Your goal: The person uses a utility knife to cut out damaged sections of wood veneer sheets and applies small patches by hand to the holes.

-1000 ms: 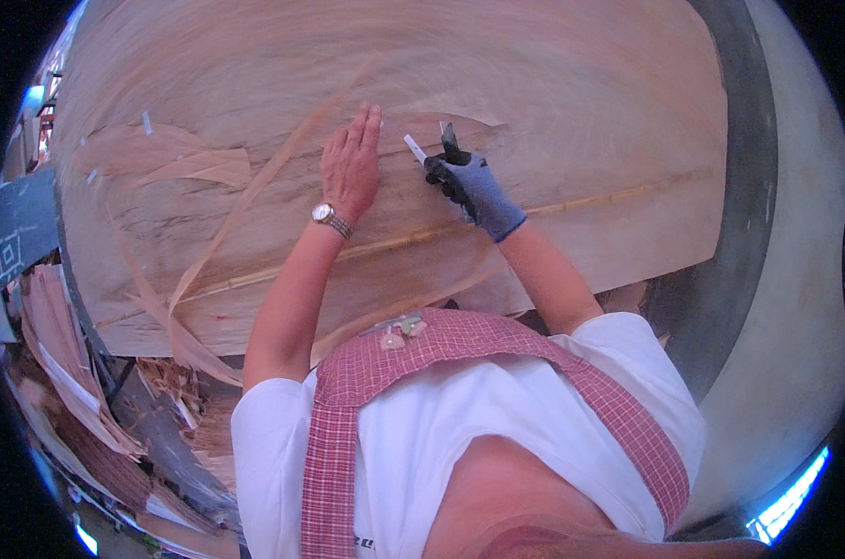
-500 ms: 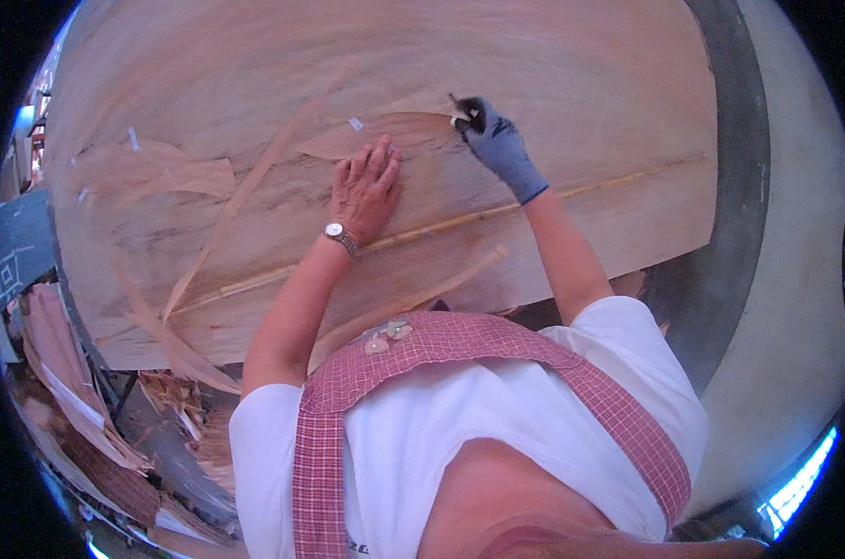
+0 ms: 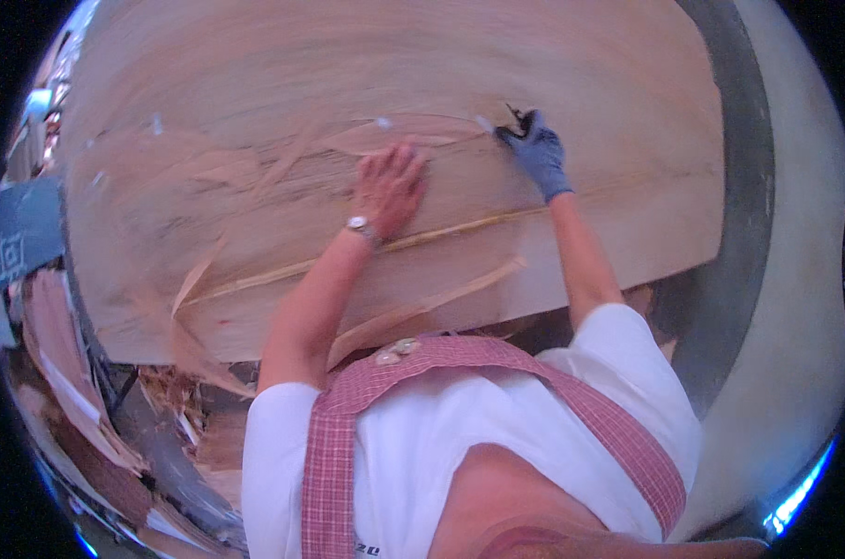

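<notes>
Veneer patch (image 3: 421, 129) lies lengthwise nine-to-three, at twelve o'clock from the nearer, flat left hand (image 3: 392, 191); right grip (image 3: 537, 154) clasps a dark tool (image 3: 515, 113).

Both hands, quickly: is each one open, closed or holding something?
Left hand: open, bare, palm down on the wood veneer sheet.
Right hand: gloved, closed on a slim dark tool, blurred; whether it also holds the white strip cannot be told.

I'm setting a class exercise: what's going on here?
A person in a checked apron leans over a large wood sheet. The bare left hand lies on it by a leaf-shaped patch; the gloved right hand holds a dark tool, with a blurred pale strip near the patch's right end.
</notes>
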A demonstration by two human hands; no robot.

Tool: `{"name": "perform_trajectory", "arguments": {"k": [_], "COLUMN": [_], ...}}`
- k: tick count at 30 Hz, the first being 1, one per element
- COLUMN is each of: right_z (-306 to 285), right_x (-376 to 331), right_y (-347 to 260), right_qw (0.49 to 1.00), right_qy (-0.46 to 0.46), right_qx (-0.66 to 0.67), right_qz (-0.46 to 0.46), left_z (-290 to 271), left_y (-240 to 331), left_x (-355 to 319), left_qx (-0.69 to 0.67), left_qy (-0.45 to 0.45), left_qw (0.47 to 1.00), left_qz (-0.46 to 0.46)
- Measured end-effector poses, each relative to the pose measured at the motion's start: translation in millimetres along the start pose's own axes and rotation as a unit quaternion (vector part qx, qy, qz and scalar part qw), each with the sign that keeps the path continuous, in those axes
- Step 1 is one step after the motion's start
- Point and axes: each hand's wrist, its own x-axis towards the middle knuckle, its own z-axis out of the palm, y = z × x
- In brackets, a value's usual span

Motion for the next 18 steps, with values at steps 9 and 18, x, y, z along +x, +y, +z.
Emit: {"name": "perform_trajectory", "arguments": {"k": [9, 18], "right_z": [53, 170], "right_x": [-219, -322], "right_y": [-171, -467], "right_qw": [0.979, 0.967], "right_qy": [0.114, -0.041], "right_qx": [0.159, 0.186], "right_qz": [-0.061, -0.169], "left_z": [-113, -223], "left_y": [-142, -262], "left_x": [-141, -353], "left_qx": [0.101, 0.149], "left_qy": [0.182, -0.018], "left_qw": [0.965, 0.957], "left_qz": [-0.157, -0.246]}}
